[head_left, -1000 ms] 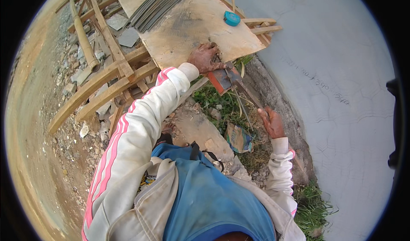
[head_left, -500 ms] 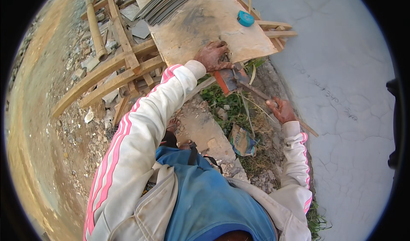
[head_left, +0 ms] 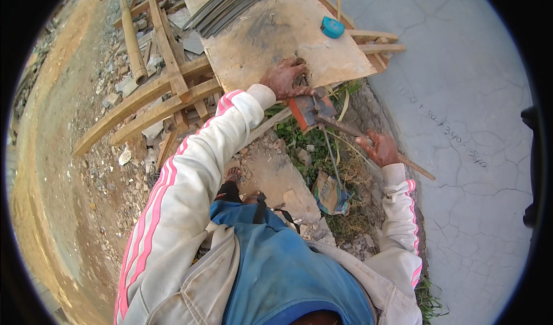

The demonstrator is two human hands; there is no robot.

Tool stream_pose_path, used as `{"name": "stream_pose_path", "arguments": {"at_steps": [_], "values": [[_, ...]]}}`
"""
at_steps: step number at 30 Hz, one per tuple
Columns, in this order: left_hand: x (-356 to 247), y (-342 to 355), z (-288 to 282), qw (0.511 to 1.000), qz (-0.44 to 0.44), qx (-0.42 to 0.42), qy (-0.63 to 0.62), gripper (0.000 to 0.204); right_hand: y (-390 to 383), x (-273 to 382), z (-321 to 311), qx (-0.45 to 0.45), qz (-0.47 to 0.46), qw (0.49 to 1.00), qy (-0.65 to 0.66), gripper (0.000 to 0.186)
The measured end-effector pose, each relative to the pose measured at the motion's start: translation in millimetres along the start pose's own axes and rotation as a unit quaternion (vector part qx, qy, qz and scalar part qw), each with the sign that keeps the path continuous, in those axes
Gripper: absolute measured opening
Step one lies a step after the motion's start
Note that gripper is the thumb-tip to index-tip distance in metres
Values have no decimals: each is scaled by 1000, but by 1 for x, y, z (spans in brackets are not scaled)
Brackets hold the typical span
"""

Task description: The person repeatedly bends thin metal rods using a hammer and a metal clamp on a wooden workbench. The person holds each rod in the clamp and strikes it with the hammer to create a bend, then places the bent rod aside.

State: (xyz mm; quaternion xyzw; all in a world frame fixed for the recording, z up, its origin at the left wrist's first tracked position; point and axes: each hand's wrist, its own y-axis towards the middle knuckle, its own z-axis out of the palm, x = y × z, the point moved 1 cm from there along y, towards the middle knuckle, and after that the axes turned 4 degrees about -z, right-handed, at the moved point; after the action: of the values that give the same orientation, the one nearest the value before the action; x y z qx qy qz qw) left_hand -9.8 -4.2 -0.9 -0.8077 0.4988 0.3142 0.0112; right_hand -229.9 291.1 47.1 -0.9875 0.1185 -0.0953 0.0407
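Observation:
My left hand (head_left: 285, 78) is closed at the near edge of a wooden board (head_left: 340, 63), beside an orange-red metal piece (head_left: 300, 112). Its fingers curl down and its thumb reaches toward the metal; what they pinch is hidden. In my right hand (head_left: 380, 147) is a long-handled tool (head_left: 417, 167), gripped partway along its brown shaft. The tool's far end, dark and hammer-like, rests against the orange-red piece. A thin grey rod (head_left: 330, 152) slants down from that spot toward the grass.
Thin dark metal rods (head_left: 230, 5) are bundled on the board, with a teal tape measure (head_left: 332, 27) farther right. Timber beams (head_left: 150, 109) and a bamboo pole (head_left: 133, 48) lie over rubble at left. A crumpled bag (head_left: 330, 194) sits below, and a cracked grey slab (head_left: 461, 210) spreads right.
My view has shifted slightly. Both hands keep nearly the same places and grips, and the tool's far end stays by the orange-red piece.

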Motion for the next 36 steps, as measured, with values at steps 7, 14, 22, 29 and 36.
{"name": "stream_pose_path", "arguments": {"at_steps": [7, 14, 22, 29, 36], "values": [[-1, 1, 2, 1000, -4, 4, -11, 66, -23, 18, 12, -49, 9, 998, 46, 72], [0, 0, 0, 1000, -12, 22, -5, 66, -67, -64, -2, 80, 165, 982, 36, 65], [3, 3, 4, 1000, 10, 1, -20, 69, -161, -153, 10, 8, 291, 950, -112, 43], [0, 3, 1, 1000, -4, 23, 4, 69, -171, -142, 17, -43, 310, 941, -132, 32], [2, 5, 2, 1000, 2, 20, -2, 70, -200, -96, 37, -86, 331, 930, -136, 30]]}}
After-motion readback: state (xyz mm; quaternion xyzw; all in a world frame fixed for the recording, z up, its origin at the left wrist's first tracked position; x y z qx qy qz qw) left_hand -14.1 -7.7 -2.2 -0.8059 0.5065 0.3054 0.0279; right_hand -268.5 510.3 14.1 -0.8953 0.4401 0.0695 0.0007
